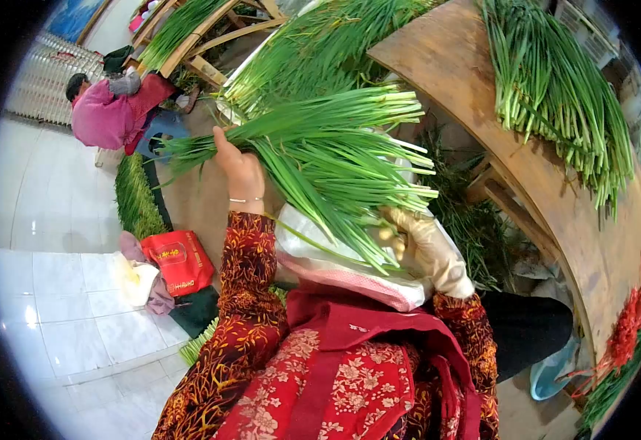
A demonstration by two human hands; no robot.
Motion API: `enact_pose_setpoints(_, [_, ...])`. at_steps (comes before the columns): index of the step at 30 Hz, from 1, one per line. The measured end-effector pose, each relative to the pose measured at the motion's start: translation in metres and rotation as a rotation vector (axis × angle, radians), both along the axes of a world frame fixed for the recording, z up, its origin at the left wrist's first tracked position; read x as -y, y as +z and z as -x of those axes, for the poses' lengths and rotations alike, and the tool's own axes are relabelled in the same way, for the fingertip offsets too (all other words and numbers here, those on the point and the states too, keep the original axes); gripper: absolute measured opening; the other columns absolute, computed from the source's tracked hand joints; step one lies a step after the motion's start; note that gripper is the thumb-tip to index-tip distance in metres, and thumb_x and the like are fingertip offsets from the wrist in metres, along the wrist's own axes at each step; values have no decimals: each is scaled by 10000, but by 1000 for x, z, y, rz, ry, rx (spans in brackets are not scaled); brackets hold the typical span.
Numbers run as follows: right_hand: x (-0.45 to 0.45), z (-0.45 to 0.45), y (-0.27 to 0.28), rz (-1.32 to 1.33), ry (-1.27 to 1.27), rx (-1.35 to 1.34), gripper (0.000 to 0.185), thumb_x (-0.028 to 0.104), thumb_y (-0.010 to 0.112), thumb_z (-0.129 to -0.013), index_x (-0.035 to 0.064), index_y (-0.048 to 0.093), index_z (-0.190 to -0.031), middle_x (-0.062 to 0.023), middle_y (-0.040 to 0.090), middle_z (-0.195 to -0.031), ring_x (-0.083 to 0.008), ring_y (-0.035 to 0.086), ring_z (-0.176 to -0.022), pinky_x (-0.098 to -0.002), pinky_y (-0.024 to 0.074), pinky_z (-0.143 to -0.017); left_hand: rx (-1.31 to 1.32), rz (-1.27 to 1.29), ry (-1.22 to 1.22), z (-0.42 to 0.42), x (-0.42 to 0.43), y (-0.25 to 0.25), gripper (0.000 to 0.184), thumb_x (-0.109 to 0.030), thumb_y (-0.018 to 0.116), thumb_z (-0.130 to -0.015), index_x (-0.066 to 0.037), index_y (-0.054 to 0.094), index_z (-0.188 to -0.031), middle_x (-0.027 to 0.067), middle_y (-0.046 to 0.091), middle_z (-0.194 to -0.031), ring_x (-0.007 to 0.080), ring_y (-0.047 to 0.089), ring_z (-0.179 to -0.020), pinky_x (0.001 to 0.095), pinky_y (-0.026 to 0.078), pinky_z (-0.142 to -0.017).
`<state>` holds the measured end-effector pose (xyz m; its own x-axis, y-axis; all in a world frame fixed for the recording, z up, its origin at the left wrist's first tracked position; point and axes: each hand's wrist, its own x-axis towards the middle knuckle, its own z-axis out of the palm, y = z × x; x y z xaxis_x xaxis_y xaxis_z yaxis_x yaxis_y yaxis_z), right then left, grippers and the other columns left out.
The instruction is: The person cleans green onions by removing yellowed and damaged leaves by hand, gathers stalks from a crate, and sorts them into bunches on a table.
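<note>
A large bunch of long green stalks [335, 147] lies across the middle of the head view, pale ends fanned to the right. My left hand [240, 170], bare with a thin bracelet, is closed around its leafy end. At the pale ends, my right hand [426, 246] wears a whitish glove; its fingers are bent together at the lower stalks, and what they pinch is too small to make out. Under the bunch, a white and pink cloth or sack [364, 282] covers my lap.
More stalks [320, 51] are heaped beyond the bunch. On the right, a curved wooden table [511, 161] carries another pile [562, 95] and red ties [632, 323]. A person in pink [104, 114] sits at the upper left. A red bag [181, 262] rests on the floor.
</note>
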<state>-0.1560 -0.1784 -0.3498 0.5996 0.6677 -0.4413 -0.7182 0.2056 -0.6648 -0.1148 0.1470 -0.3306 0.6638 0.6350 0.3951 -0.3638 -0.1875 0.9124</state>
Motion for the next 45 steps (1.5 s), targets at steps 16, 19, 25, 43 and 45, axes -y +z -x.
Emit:
enact_pose_setpoints(16, [-13, 7, -17, -207, -372, -279, 91, 144, 537, -835, 54, 547, -829, -39, 583, -683, -67, 416, -427, -195, 383, -405, -255, -407, 59, 14, 17, 11, 301, 58, 368, -835, 57, 362, -1136, 93, 486, -989, 167, 484, -878, 265, 413, -797])
enact_pose_setpoints(19, [3, 8, -31, -238, -390, -335, 106, 146, 512, -834, 46, 547, -829, -32, 570, -665, -77, 425, -434, -207, 395, -406, -75, -67, 8, 8, 16, 6, 224, -188, 434, -879, -11, 453, -1014, 72, 514, -917, 171, 503, -841, 302, 432, -782])
enact_pose_setpoints(25, [83, 2, -61, 375, -330, 88, 173, 203, 525, -846, 40, 574, -882, -26, 572, -673, -94, 487, -492, -228, 428, -471, -44, 154, -3, 5, 1, -6, 262, -283, 468, -886, -35, 482, -972, 71, 527, -901, 178, 514, -835, 313, 442, -773])
enact_pose_setpoints(43, [135, 32, -70, 1015, -418, 246, 291, 248, 586, -806, 30, 601, -998, -122, 642, -831, -173, 597, -689, -257, 464, -637, 178, 596, -221, -10, 61, 86, 189, -301, 408, -915, -119, 458, -911, 8, 513, -927, 153, 481, -948, 320, 381, -897])
enact_pose_setpoints(45, [141, 36, -104, 1098, -399, 591, 294, 237, 597, -799, 5, 584, -979, -76, 605, -716, -106, 512, -512, -240, 412, -480, 277, 420, -310, -13, 99, 122, 184, -277, 421, -912, -95, 453, -907, 14, 497, -877, 162, 489, -900, 363, 378, -929])
